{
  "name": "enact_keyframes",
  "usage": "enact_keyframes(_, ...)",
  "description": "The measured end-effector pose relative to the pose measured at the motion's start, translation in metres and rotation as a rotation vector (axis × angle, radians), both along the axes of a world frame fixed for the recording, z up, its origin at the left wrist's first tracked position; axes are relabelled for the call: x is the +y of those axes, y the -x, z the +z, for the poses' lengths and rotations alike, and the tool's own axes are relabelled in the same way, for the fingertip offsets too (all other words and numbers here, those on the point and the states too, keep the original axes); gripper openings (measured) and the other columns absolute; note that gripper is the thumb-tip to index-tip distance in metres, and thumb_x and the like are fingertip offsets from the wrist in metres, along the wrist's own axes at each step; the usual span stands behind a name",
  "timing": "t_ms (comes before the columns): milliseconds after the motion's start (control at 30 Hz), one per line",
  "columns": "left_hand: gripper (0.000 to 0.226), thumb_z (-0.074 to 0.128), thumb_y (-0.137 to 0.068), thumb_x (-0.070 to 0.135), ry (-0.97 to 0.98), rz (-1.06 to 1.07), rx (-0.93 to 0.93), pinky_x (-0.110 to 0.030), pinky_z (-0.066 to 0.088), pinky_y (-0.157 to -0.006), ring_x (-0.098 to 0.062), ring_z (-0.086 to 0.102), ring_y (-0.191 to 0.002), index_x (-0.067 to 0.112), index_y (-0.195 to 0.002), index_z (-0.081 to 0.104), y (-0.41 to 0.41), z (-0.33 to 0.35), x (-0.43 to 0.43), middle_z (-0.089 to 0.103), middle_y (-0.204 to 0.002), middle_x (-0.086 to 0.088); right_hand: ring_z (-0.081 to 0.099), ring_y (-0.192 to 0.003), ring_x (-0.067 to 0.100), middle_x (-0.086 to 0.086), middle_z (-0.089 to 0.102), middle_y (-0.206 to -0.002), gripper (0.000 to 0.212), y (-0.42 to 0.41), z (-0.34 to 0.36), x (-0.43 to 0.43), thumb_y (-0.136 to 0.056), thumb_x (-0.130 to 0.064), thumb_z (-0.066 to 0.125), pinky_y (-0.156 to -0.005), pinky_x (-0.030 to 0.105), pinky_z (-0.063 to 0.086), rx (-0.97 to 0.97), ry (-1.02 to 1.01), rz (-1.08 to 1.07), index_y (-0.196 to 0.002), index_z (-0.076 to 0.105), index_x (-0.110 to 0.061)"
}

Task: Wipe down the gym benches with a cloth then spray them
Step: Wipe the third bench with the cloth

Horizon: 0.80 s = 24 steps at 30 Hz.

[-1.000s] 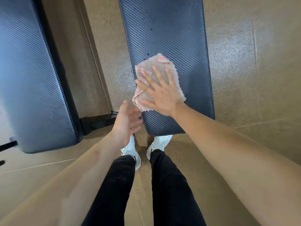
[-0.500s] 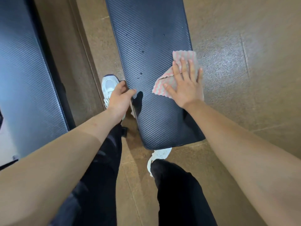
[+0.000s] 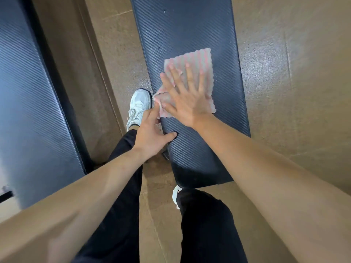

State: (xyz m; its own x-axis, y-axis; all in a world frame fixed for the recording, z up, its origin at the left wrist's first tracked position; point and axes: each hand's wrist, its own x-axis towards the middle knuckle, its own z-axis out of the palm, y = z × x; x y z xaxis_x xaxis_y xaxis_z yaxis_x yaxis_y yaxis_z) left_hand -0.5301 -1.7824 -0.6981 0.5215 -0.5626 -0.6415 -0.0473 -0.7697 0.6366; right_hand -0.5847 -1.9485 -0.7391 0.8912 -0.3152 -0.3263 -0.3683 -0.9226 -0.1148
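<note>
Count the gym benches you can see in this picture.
2. The middle bench lies under the cloth and the right hand; the left bench runs along the picture's left edge. More may be out of frame.

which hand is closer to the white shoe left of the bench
Left. The left hand is at the bench edge, right by the white shoe; the right hand lies flat on the cloth, farther across.

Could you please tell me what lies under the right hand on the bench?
A pink striped cloth lies under the right hand, on the dark bench. The hand covers its middle; the bench surface beneath the cloth is hidden.
</note>
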Motion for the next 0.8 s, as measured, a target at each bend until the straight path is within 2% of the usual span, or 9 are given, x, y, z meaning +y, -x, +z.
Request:
enact_keyframes(133,0.108,0.090,-0.075,0.025,0.021,-0.018,0.065,-0.039,0.052,-0.103,-0.012,0.056,-0.113,0.024,-0.162,0.026,-0.009,0.001,0.008,0.041,-0.138,0.006,0.001,-0.157,0.041,-0.001,0.003,-0.173,0.072,-0.003,0.000,-0.019,-0.099,-0.068,0.019,-0.121,0.069,0.005,0.020,-0.036,0.279,-0.162,0.007,-0.035)
enact_keyframes(200,0.107,0.089,-0.078,0.022,0.025,-0.014,0.110,-0.037,0.051,-0.105,-0.011,0.056,-0.115,0.028,-0.162,0.023,-0.015,0.004,0.010,0.036,-0.147,0.010,0.003,-0.157,0.039,0.002,0.008,-0.172,0.078,0.007,0.000,-0.050,-0.095,-0.072,0.021,-0.123,0.065,0.006,0.051,-0.022,0.316,-0.162,0.007,-0.035)
enact_keyframes(300,0.107,0.086,-0.081,0.019,0.022,-0.032,0.171,-0.037,0.048,-0.110,-0.014,0.054,-0.126,0.030,-0.163,0.018,-0.026,0.008,0.010,0.032,-0.158,0.009,-0.002,-0.157,0.038,0.007,0.002,-0.172,0.082,0.021,0.005,-0.092,-0.097,-0.074,0.026,-0.124,0.063,0.002,0.081,0.010,0.112,-0.163,0.003,-0.031)
enact_keyframes(367,0.102,0.083,-0.084,0.014,0.018,-0.024,0.216,-0.030,0.045,-0.110,-0.014,0.051,-0.129,0.028,-0.163,0.020,-0.031,0.011,0.008,0.035,-0.155,0.009,-0.005,-0.158,0.036,0.010,-0.002,-0.172,0.084,0.024,0.011,-0.104,-0.098,-0.073,0.024,-0.125,0.060,0.002,0.110,0.016,-0.059,-0.163,-0.003,-0.026)
enact_keyframes(467,0.094,0.081,-0.085,0.013,-0.020,-0.015,0.243,-0.029,0.046,-0.102,-0.011,0.054,-0.118,0.029,-0.161,0.028,-0.040,0.012,0.006,0.044,-0.148,0.012,-0.005,-0.158,0.034,0.013,-0.003,-0.171,0.086,0.010,0.015,-0.099,-0.100,-0.069,0.018,-0.127,0.057,0.004,0.123,-0.001,-0.313,-0.162,-0.009,-0.016)
enact_keyframes(567,0.078,0.081,-0.084,0.012,-0.038,-0.005,0.250,-0.029,0.048,-0.101,-0.009,0.057,-0.110,0.027,-0.152,0.046,-0.059,0.010,0.005,0.059,-0.136,0.010,-0.006,-0.157,0.039,0.016,-0.004,-0.171,0.081,-0.014,0.013,-0.077,-0.101,-0.064,0.013,-0.125,0.062,0.003,0.132,0.032,-0.439,-0.163,-0.006,-0.015)
enact_keyframes(667,0.054,0.081,-0.084,0.012,-0.048,-0.036,0.208,-0.035,0.051,-0.104,-0.002,0.061,-0.102,0.023,-0.135,0.064,-0.083,0.008,-0.001,0.069,-0.119,0.009,-0.011,-0.155,0.044,0.015,-0.009,-0.170,0.081,-0.032,0.012,-0.062,-0.100,-0.067,0.014,-0.122,0.067,-0.004,0.142,-0.024,-0.432,-0.163,-0.006,-0.020)
enact_keyframes(733,0.046,0.080,-0.085,0.011,-0.034,0.005,0.166,-0.041,0.052,-0.103,0.002,0.061,-0.097,0.026,-0.126,0.067,-0.100,0.006,-0.006,0.069,-0.112,0.011,-0.011,-0.154,0.046,0.016,-0.009,-0.170,0.082,-0.038,0.012,-0.051,-0.100,-0.068,0.016,-0.121,0.069,-0.003,0.130,-0.027,-0.331,-0.163,-0.007,-0.022)
enact_keyframes(800,0.047,0.078,-0.086,0.010,-0.010,0.077,0.113,-0.044,0.053,-0.103,-0.002,0.062,-0.098,0.026,-0.128,0.064,-0.116,0.003,-0.016,0.068,-0.113,0.010,-0.011,-0.154,0.047,0.015,-0.011,-0.170,0.082,-0.041,0.012,-0.036,-0.100,-0.068,0.019,-0.120,0.070,-0.004,0.117,-0.018,-0.193,-0.162,-0.010,-0.024)
